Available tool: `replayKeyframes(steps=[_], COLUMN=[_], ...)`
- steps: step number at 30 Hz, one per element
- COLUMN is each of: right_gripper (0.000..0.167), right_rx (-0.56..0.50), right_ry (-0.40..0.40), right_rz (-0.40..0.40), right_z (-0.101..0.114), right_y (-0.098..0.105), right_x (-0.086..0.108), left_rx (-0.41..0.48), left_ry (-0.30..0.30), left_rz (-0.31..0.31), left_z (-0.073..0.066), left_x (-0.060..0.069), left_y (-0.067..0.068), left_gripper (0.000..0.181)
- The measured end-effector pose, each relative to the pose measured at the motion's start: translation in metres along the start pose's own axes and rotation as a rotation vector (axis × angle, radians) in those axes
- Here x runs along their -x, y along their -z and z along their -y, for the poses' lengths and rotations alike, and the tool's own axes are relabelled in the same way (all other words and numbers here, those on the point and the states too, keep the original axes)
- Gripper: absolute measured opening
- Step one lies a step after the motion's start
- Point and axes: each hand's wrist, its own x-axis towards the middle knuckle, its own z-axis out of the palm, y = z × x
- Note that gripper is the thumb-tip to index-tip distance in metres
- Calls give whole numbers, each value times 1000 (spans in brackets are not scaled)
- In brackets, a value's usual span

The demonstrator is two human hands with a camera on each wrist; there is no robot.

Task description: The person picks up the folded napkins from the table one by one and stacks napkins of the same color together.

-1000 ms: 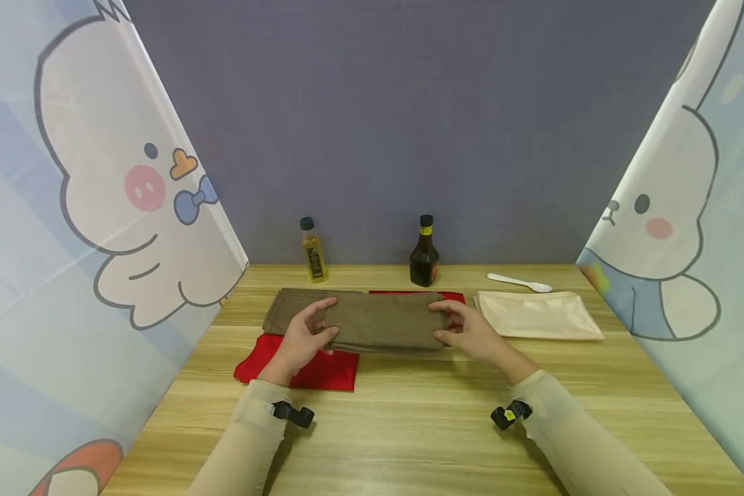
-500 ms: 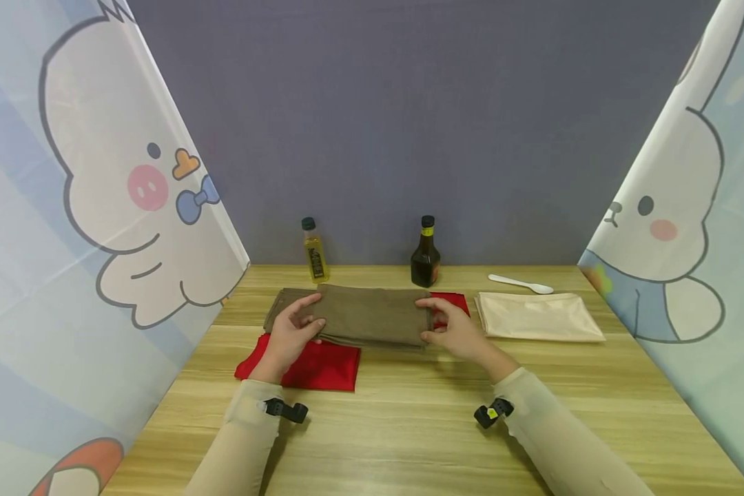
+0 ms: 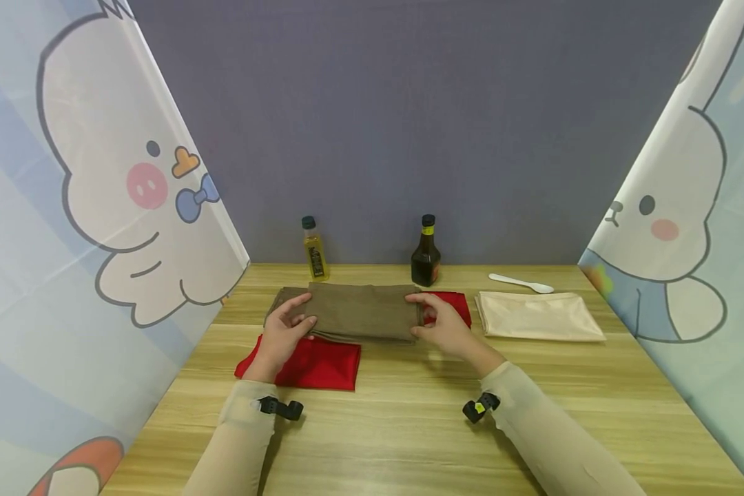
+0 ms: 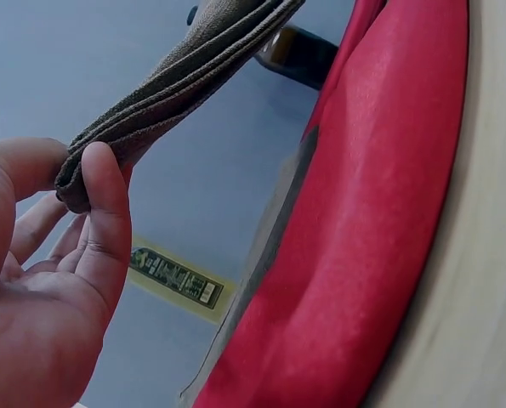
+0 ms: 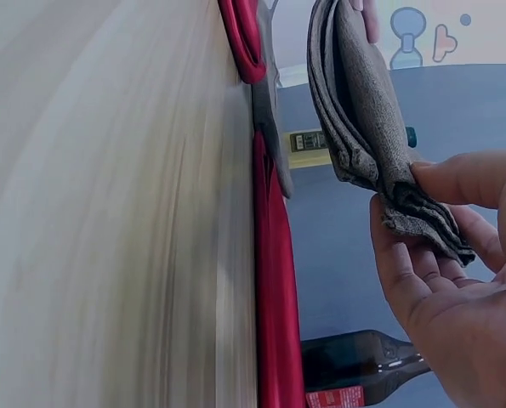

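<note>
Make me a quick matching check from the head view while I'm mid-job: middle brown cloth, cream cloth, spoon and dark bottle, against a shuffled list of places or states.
Things:
1. Middle brown cloth
2. Cream cloth
3. Spoon
4. Dark bottle

Places or states:
A. White, lying behind the cream cloth
B. Standing upright, with a yellow band at its neck
C. Held up, one end in the left hand, the other in the right hand
D. Folded, lying toward the right of the table

Right pairs: 1-C, 2-D, 3-A, 4-B
</note>
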Motion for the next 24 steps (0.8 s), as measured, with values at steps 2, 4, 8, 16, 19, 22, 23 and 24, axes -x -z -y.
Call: replayKeyframes(steps=[2, 4, 8, 16, 19, 22, 23, 24], right_gripper=[67, 67, 68, 72, 72, 73, 73, 73], right_rx=[-5, -5, -11, -22, -7, 5, 14, 16], right_ry=[-7, -8, -5, -28, -36, -36, -34, -35], right_rz=[-6, -9, -6, 6, 6, 11, 14, 18], right_z=[0, 0, 1, 1, 1, 2, 2, 2], right_y=[-2, -4, -7, -9, -11, -12, -12, -12], right_x=[-2, -4, -8, -14, -17, -20, -21, -22], left_rx=[2, 6, 15, 22, 30, 35, 34, 30], left_ry=[1, 3, 8, 16, 19, 20, 19, 18], left_rz=[-4, -5, -4, 4, 4, -2, -7, -11], left_z=[1, 3, 3, 3, 3, 4, 4, 4], left_x=[0, 0, 0, -2, -2, -3, -3, -3], left_y=[2, 4, 7, 11, 13, 16, 17, 17], left_gripper=[57, 57, 55, 55, 56, 57, 57, 58])
